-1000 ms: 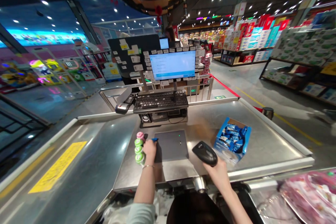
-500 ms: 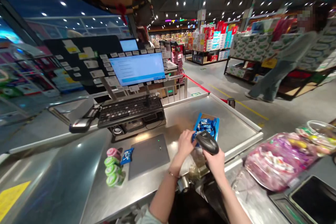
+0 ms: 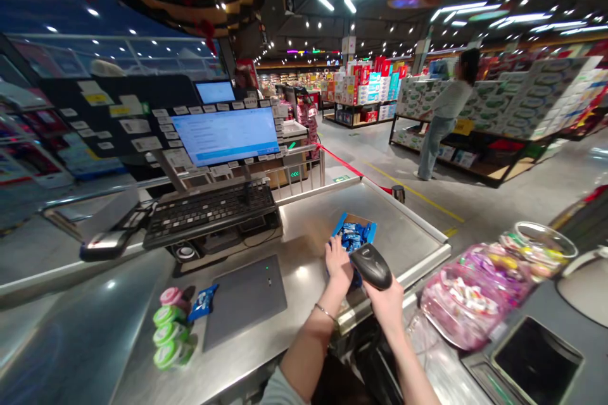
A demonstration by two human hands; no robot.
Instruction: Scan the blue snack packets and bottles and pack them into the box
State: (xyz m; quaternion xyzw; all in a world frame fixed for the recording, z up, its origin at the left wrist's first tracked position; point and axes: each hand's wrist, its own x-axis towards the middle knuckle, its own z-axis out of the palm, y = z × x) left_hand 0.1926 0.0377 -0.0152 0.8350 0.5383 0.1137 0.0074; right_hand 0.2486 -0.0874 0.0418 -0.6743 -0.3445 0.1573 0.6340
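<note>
My right hand (image 3: 387, 304) has fingers clamped on the barcode scanner (image 3: 371, 266) — left hand (image 3: 339, 264) touches the blue snack box (image 3: 352, 234) on the steel desk (image 3: 408, 228), can't tell if those fingers grip.

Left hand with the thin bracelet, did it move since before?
Yes, the left hand went right, past the flat grey pad, to the blue cardboard box.
</note>
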